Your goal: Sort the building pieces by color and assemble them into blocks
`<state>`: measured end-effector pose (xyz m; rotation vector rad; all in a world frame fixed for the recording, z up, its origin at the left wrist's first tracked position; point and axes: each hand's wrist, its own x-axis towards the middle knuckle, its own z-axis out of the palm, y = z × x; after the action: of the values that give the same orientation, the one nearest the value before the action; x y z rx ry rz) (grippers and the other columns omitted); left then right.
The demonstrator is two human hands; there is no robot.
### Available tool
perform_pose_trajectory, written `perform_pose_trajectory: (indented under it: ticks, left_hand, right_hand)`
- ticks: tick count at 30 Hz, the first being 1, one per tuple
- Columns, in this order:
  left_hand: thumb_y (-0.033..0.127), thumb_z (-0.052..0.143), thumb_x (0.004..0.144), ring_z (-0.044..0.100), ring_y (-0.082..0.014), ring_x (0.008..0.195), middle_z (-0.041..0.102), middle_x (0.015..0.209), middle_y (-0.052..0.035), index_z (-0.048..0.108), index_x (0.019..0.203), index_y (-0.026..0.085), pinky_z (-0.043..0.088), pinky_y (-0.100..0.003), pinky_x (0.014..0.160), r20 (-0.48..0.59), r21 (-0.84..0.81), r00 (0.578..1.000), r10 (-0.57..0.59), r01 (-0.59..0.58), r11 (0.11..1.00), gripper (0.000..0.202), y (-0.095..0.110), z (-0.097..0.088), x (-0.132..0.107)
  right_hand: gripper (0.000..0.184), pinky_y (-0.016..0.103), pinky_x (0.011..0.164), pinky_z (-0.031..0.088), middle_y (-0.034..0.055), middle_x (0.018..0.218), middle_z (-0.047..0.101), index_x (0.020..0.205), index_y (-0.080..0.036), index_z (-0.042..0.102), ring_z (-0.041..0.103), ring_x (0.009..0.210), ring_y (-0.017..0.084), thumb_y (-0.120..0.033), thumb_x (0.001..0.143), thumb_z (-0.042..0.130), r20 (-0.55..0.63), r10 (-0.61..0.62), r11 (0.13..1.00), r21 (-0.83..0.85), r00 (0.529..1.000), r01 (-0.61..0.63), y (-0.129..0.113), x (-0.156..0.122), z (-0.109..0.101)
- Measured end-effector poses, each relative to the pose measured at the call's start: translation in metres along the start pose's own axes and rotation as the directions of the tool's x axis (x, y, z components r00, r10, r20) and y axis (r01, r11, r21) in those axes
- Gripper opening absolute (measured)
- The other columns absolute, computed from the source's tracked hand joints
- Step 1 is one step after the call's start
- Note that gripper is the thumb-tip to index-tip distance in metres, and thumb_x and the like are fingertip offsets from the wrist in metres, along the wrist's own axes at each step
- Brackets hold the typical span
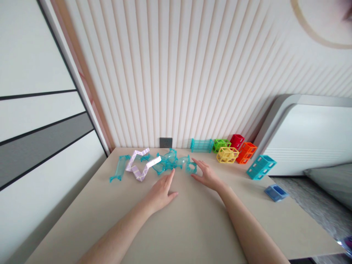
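Note:
My left hand (162,193) is low over the table, its index finger stretched toward a cluster of clear teal plastic pieces (168,161). Thumb and fingers are apart, with nothing between them. My right hand (204,173) is spread beside a small teal piece with a round hole (191,167); whether the fingertips touch it I cannot tell. Left of the cluster lies a lilac-and-white folding snake puzzle (136,170), bent in a zigzag, one end over the teal pieces. A flat teal panel (120,168) lies farther left.
Along the back right stand a teal frame (202,145) and green (221,145), yellow (227,155), red (237,141) and orange (246,152) open blocks. A turquoise block (261,167) and blue block (276,192) are near the right edge. Behind is a ribbed wall with a socket (166,142).

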<state>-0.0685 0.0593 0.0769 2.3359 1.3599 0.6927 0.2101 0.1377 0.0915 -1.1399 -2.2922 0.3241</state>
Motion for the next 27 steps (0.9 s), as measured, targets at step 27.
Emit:
perform_pose_trajectory:
  ticks: [27]
  left_hand:
    - [0.029,0.061,0.089,0.052,-0.0297,0.132,0.054,0.142,-0.0155,0.012,0.159,0.026,0.042,-0.050,0.111,0.073,0.005,0.997,-0.003,0.003,1.000,0.086,-0.001,-0.002,-0.002]
  right_hand:
    - [0.078,0.046,0.107,0.043,0.0145,0.144,0.055,0.151,-0.025,0.042,0.056,0.129,0.034,-0.033,0.080,0.073,0.364,0.159,0.889,-0.457,0.918,0.027,0.050,0.054,-0.057]
